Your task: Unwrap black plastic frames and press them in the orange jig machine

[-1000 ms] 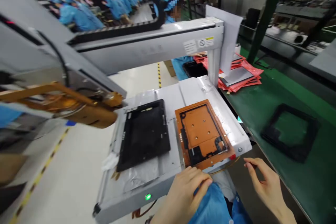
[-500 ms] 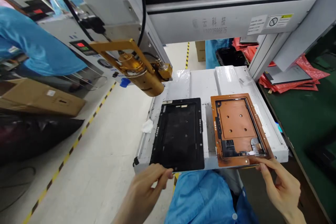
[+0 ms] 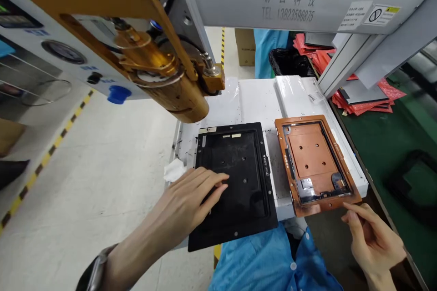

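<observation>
Black fixture plate and copper-coloured fixture plate laid side by side on white machine bed. Left hand poised over former, right hand beside latter's near right corner; fingers of both half-curled, nothing seen gripped.

A loose, creased garment of bright blue cloth with a soft sheen covers the front of the person's body, fastened with small round white buttons and parting over a darker strip near the middle. The left hand and right hand are both bare, with slim fingers. Above the left wrist sits a watch with a smooth, grey metallic case seen edge-on and a dark band, partly cut off by the frame.
</observation>
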A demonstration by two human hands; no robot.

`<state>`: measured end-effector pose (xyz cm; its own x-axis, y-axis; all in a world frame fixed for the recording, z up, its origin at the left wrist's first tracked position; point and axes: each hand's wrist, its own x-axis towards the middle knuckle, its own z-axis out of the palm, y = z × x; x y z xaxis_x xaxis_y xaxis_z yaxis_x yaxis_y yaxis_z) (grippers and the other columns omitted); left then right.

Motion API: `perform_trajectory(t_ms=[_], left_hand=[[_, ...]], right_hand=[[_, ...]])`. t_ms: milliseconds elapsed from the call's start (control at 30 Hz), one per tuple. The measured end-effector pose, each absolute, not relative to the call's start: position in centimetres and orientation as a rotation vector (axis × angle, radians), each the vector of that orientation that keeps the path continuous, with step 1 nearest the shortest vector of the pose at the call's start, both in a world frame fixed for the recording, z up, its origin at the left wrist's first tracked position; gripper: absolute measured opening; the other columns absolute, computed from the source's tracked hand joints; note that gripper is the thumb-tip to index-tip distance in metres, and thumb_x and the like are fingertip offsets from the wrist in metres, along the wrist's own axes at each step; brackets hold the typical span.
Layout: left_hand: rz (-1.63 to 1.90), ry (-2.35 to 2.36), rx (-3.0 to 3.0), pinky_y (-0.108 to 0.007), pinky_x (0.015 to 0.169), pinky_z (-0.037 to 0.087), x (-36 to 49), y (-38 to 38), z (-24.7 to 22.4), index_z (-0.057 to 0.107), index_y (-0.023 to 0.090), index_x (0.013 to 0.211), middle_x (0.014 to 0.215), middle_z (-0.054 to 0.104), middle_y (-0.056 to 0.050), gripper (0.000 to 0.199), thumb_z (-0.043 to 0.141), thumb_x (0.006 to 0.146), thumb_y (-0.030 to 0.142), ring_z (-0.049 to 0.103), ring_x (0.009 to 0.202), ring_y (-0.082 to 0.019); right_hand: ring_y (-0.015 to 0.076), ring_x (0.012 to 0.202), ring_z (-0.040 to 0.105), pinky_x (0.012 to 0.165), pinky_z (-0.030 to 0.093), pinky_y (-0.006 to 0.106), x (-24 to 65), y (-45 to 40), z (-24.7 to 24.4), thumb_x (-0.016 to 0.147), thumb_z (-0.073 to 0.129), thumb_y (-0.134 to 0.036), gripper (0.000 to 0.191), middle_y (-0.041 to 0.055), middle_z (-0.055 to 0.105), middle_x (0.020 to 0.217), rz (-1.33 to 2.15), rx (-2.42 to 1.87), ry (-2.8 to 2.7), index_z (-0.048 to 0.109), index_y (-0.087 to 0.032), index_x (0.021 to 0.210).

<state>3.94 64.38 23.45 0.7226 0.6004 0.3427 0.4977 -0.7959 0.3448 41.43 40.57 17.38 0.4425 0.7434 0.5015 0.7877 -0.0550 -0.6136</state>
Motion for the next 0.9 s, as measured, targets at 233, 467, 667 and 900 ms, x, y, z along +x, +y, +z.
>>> perform_trajectory(t_ms=[233, 467, 667, 900], left_hand=[[0.406, 0.674, 2.787, -0.05, 0.108, 0.057, 8.5, 67.5, 21.9, 0.069, 0.018, 0.141, 0.136, 0.075, -0.013, 0.039, 0.045, 0.116, 0.037, 0.07, 0.124, -0.03], [0.245, 0.454, 2.917, -0.062, 0.132, 0.041, 13.8, 69.1, 20.0, 0.073, 0.015, 0.13, 0.164, 0.055, -0.023, 0.035, 0.056, 0.113, 0.039, 0.047, 0.159, -0.04], [0.183, 0.367, 2.909, -0.062, 0.138, 0.033, 15.0, 69.6, 19.7, 0.075, 0.015, 0.113, 0.167, 0.053, -0.022, 0.038, 0.052, 0.114, 0.045, 0.042, 0.164, -0.037], [0.55, 0.516, 2.667, -0.06, 0.136, 0.039, 11.1, 69.3, 27.9, 0.074, 0.021, 0.097, 0.116, 0.081, -0.007, 0.037, 0.046, 0.113, 0.039, 0.067, 0.138, -0.027]], right_hand=[[0.0202, 0.058, 0.07, 0.063, 0.059, 0.037, 38.6, 42.1, 18.8, 0.096, 0.074, -0.01, 0.032, -0.0036, 0.065, 0.062, -0.04, -1.639, -1.332, 0.082, -0.027, 0.123], [0.0221, 0.061, 0.069, 0.059, 0.055, 0.039, 36.5, 43.1, 20.0, 0.096, 0.069, -0.005, 0.041, -0.0026, 0.066, 0.065, 0.057, -1.526, -1.378, 0.08, -0.027, 0.129], [0.0211, 0.064, 0.066, 0.059, 0.049, 0.037, 34.5, 44.6, 21.2, 0.094, 0.064, 0.003, 0.048, -0.0009, 0.067, 0.071, 0.106, -1.399, -1.437, 0.076, -0.024, 0.132], [0.0215, 0.075, 0.063, 0.072, 0.048, 0.04, 30.1, 47.4, 22.1, 0.098, 0.058, -0.007, 0.024, 0.0039, 0.071, 0.084, 0.135, -1.44, -1.606, 0.07, -0.021, 0.114]])
